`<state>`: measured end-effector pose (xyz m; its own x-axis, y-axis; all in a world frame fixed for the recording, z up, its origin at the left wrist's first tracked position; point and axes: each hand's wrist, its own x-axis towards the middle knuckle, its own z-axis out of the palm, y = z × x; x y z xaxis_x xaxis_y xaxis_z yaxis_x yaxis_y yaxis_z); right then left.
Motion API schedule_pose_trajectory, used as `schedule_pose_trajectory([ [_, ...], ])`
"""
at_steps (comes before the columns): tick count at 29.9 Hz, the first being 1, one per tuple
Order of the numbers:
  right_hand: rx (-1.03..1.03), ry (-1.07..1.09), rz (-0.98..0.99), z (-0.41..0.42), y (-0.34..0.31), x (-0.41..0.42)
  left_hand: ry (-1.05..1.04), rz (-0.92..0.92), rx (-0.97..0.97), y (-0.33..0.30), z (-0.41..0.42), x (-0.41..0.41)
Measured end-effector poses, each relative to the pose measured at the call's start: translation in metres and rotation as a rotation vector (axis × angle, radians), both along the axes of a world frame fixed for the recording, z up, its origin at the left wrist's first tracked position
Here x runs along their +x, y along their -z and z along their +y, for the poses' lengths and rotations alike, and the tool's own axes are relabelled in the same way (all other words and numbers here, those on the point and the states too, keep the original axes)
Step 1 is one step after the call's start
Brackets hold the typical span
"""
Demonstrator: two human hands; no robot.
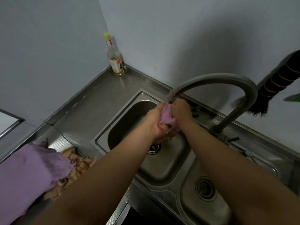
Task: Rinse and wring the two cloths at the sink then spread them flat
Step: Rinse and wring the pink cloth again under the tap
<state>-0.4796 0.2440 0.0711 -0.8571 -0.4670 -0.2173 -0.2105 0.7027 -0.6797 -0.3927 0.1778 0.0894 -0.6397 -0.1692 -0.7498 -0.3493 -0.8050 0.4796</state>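
both the left hand and right hand grip 1 bunched purple cloth under the faucet spout over the sink's left basin, while another purple cloth lies on the counter at left.

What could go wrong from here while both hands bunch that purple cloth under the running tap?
1. The left hand and right hand hold the wet purple cloth close under the curved steel tap spout; water may splash onto the steel counter.
2. The cloth's lower end hangs above the round basin drain; if the grip slips, it could cover the drain.
3. Splashes could wet the purple and brown patterned cloths lying on the counter left of the steel sink.
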Motion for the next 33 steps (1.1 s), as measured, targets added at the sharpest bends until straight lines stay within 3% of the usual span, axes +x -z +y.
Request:
schedule_pose_trajectory([
  [4,-0.224,0.001,-0.343,0.013,-0.006,-0.015,0.252,0.053,-0.205,0.004,-0.046,0.013],
  [8,-0.203,-0.177,-0.414,0.025,-0.009,-0.024,0.832,0.127,-0.610,-0.009,-0.063,0.023],
  [10,-0.179,-0.228,-0.450,0.029,-0.012,-0.023,0.942,0.135,-0.686,-0.012,-0.070,0.024],
  [12,-0.199,-0.293,-0.529,0.035,-0.017,-0.022,0.835,0.177,-0.621,-0.014,-0.077,0.025],
  [14,-0.217,-0.362,-0.631,0.041,-0.021,-0.022,0.587,0.208,-0.582,-0.016,-0.076,0.026],
  [17,-0.258,-0.382,-0.767,0.047,-0.020,-0.017,0.284,0.244,-0.675,-0.016,-0.068,0.022],
  [21,-0.022,-0.470,-0.566,0.062,0.003,-0.011,-0.081,0.222,-0.638,-0.021,-0.062,0.012],
  [24,-0.109,-0.315,-0.550,0.073,0.019,-0.008,-0.179,0.119,-0.579,-0.012,-0.065,0.007],
  [28,-0.536,0.024,-0.681,0.066,0.017,0.005,-0.125,-0.138,-0.581,0.017,-0.061,0.000],
  [30,-0.558,0.057,-0.574,0.051,0.006,0.018,-0.094,-0.234,-0.574,0.023,-0.047,-0.005],
  [33,-0.415,0.065,-0.311,0.022,-0.006,0.038,-0.129,-0.217,-0.414,0.018,-0.018,-0.022],
])
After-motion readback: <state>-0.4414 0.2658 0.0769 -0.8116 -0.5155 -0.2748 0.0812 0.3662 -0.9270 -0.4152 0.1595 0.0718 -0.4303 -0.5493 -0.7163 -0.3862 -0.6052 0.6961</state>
